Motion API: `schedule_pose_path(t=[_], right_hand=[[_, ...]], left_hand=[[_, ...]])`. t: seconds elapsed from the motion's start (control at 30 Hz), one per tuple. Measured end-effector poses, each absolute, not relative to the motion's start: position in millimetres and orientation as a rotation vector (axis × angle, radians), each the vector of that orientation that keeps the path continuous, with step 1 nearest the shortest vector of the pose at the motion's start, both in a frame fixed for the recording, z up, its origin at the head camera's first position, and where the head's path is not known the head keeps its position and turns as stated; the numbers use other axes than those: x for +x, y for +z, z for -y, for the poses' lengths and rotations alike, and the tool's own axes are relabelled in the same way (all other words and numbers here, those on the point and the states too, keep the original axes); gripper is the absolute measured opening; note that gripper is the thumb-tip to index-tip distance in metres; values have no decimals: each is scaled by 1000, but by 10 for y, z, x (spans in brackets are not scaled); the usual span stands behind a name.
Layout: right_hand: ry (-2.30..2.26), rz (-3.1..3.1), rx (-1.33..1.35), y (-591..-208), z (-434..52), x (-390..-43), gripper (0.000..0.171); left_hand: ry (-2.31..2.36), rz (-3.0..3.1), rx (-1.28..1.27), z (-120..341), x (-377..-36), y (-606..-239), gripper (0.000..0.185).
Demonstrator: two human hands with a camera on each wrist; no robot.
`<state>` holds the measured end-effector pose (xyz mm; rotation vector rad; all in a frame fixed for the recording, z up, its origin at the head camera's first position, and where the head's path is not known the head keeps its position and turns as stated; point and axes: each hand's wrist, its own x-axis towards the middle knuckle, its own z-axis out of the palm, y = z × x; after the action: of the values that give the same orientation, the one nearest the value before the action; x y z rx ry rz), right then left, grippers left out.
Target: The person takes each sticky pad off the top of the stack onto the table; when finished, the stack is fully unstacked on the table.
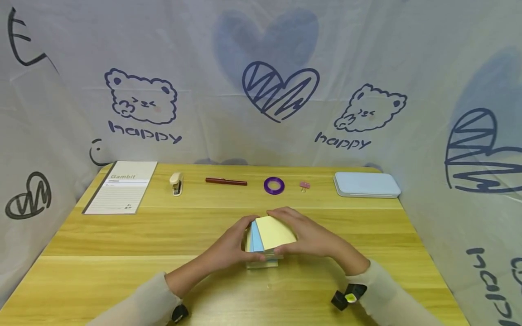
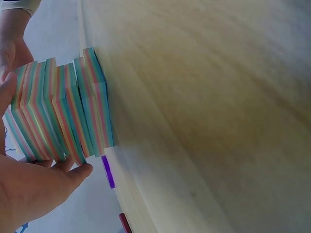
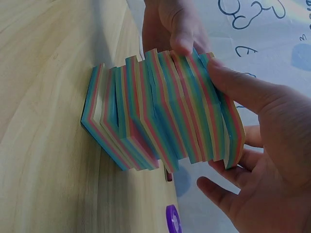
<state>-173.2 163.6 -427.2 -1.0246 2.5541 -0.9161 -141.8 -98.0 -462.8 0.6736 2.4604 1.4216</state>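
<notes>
1. A stack of sticky notes [image 1: 267, 240] stands on the wooden table [image 1: 122, 240], near the middle and toward the near edge, with both hands around it.
2. The stack is striped in thin bands of blue, pink, yellow and green along its sides; its top sheet is yellow, with a blue sheet showing at the left.
3. The pads in the stack are twisted out of line with each other, so the corners fan out in steps, as the right wrist view shows plainly.
4. The left hand [image 1: 232, 246] holds the stack from the left, its fingers curled against the side and the thumb at the near edge.
5. The right hand [image 1: 314, 235] holds it from the right, thumb pressed on the upper pads and the fingers curved round the far side.
6. Along the far edge, from left to right, lie a notebook [image 1: 122, 186], a small stapler [image 1: 176, 183], a red pen [image 1: 226, 181], a purple tape ring [image 1: 274, 185], a pink clip [image 1: 304, 185] and a pale blue case [image 1: 366, 184].
7. A printed cloth [image 1: 261, 81] with bears and hearts hangs behind and beside the table.
</notes>
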Motion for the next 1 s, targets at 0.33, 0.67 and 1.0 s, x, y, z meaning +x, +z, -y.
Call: schedule_pose_path(t=[0.33, 0.67, 1.0], right_hand=[[-927, -2567, -1029, -4259, -1634, -1737, 92], [-971, -2607, -958, -4180, -1779, -1865, 91], [-1019, -2639, -761, -4355, -2017, -2255, 89]], left_hand=[[1421, -2454, 707, 974, -1423, -4627, 91], [1395, -2482, 710, 976, -1428, -4656, 90], [1400, -2482, 722, 968, -1433, -4693, 91]])
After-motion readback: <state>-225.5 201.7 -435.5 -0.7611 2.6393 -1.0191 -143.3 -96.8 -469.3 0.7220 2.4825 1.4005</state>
